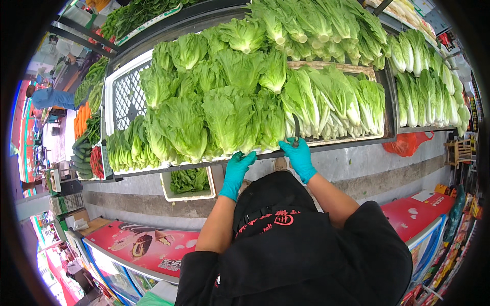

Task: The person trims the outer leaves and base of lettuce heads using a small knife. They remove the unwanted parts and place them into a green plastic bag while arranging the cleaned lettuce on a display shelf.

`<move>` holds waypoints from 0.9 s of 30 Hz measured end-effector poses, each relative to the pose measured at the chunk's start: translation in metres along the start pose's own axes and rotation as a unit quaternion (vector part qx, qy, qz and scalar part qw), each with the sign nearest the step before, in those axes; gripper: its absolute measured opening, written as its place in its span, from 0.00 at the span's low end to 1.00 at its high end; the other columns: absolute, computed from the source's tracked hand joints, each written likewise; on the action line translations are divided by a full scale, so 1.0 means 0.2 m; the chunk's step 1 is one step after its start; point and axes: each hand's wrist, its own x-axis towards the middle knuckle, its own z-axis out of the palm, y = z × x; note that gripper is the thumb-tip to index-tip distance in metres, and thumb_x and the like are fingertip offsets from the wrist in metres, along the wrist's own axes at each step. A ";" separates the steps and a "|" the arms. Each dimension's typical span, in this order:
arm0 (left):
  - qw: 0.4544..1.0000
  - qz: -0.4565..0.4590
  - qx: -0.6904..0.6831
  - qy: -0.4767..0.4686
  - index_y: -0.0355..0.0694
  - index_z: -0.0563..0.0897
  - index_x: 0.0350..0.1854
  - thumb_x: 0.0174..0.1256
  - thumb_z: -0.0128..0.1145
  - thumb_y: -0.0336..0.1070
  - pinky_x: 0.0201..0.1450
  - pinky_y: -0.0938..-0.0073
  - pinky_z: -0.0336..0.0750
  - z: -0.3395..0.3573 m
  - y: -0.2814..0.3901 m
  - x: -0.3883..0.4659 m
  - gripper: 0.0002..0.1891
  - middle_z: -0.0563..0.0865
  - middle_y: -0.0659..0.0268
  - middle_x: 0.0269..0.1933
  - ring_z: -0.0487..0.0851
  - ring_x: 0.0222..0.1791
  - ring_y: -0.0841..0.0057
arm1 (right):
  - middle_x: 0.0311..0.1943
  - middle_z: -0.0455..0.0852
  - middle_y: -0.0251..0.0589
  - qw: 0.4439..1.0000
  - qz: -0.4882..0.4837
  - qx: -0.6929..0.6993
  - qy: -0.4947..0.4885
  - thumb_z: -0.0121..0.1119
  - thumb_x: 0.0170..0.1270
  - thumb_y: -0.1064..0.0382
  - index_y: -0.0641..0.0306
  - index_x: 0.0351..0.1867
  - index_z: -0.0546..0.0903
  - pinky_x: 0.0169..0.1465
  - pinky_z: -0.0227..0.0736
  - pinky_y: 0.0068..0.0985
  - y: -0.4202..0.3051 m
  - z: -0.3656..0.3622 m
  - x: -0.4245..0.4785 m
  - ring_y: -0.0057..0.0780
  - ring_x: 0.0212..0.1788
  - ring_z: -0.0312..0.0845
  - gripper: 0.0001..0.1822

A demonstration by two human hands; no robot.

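Both my hands wear teal gloves and are at the front edge of a sloping vegetable stand. My left hand point(236, 172) has its fingertips against the base of a large leafy lettuce head point(229, 118); whether they grip it is hidden. My right hand point(300, 158) is closed around the lower end of a narrow, dark curved tool point(297, 125), which points up over the greens. Left of that tool stands a smaller lettuce head point(270, 118). To its right lie bunches of white-stemmed leafy greens point(325, 101).
A white perforated crate point(129, 100) shows at the stand's left. Below the stand, a foam box point(209, 183) holds loose leaves. A red plastic bag point(407, 144) lies to the right. Red-topped freezers point(141, 243) run behind me. A person in blue point(53, 98) is far left.
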 end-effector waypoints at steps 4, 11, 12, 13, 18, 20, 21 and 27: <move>0.998 -0.020 0.034 -0.056 0.39 0.77 0.54 0.63 0.61 0.52 0.51 0.72 0.71 -0.02 0.04 -0.04 0.24 0.87 0.65 0.47 0.82 0.48 0.78 | 0.35 0.81 0.37 0.999 -0.005 0.039 -0.008 0.70 0.56 0.59 0.68 0.40 0.76 0.44 0.73 0.24 -0.06 -0.07 -0.12 0.24 0.37 0.76 0.18; 0.998 -0.048 -0.030 0.013 0.37 0.74 0.62 0.59 0.65 0.47 0.46 0.78 0.71 -0.24 -0.21 -0.29 0.31 0.85 0.65 0.49 0.81 0.44 0.79 | 0.34 0.81 0.32 0.974 -0.031 0.064 -0.214 0.68 0.59 0.64 0.63 0.41 0.77 0.42 0.73 0.21 -0.18 -0.11 -0.36 0.19 0.37 0.76 0.13; 0.996 -0.069 -0.024 0.045 0.37 0.74 0.62 0.59 0.65 0.48 0.47 0.78 0.71 -0.31 -0.26 -0.37 0.31 0.85 0.65 0.49 0.81 0.44 0.79 | 0.35 0.82 0.33 0.964 -0.025 0.033 -0.261 0.67 0.59 0.66 0.66 0.42 0.77 0.44 0.74 0.21 -0.21 -0.10 -0.39 0.19 0.37 0.76 0.13; 0.993 -0.091 -0.021 0.078 0.38 0.74 0.62 0.60 0.64 0.48 0.47 0.77 0.71 -0.38 -0.31 -0.47 0.30 0.84 0.66 0.49 0.81 0.44 0.79 | 0.36 0.82 0.34 0.950 -0.018 0.000 -0.310 0.67 0.58 0.68 0.68 0.43 0.77 0.46 0.74 0.21 -0.26 -0.09 -0.41 0.19 0.38 0.77 0.13; 0.955 -0.090 -0.044 0.278 0.41 0.75 0.62 0.63 0.60 0.49 0.49 0.76 0.71 -0.77 -0.25 -1.22 0.27 0.85 0.67 0.50 0.81 0.47 0.78 | 0.36 0.83 0.34 0.863 -0.069 -0.158 -0.475 0.68 0.58 0.65 0.65 0.42 0.78 0.46 0.74 0.21 -0.28 0.00 -0.41 0.19 0.38 0.77 0.13; 0.913 -0.033 -0.080 0.399 0.42 0.75 0.63 0.66 0.56 0.50 0.51 0.75 0.72 -0.94 -0.25 -1.56 0.26 0.85 0.64 0.50 0.82 0.48 0.77 | 0.36 0.83 0.34 0.827 -0.046 -0.194 -0.526 0.67 0.59 0.64 0.65 0.40 0.78 0.46 0.74 0.21 -0.30 0.08 -0.43 0.20 0.38 0.77 0.12; 0.876 0.003 -0.111 0.469 0.42 0.75 0.63 0.68 0.55 0.50 0.52 0.74 0.72 -1.02 -0.24 -1.74 0.25 0.86 0.63 0.50 0.83 0.49 0.76 | 0.32 0.83 0.40 0.831 -0.045 -0.173 -0.526 0.69 0.57 0.58 0.65 0.35 0.80 0.43 0.74 0.27 -0.24 0.11 -0.45 0.27 0.36 0.79 0.14; 0.699 0.172 -0.136 0.681 0.43 0.74 0.63 0.72 0.45 0.53 0.56 0.71 0.71 -1.51 -0.24 -2.63 0.24 0.84 0.60 0.54 0.82 0.52 0.72 | 0.28 0.82 0.33 0.810 -0.011 -0.202 -0.551 0.68 0.60 0.62 0.65 0.36 0.78 0.36 0.74 0.20 -0.21 0.31 -0.65 0.19 0.30 0.77 0.12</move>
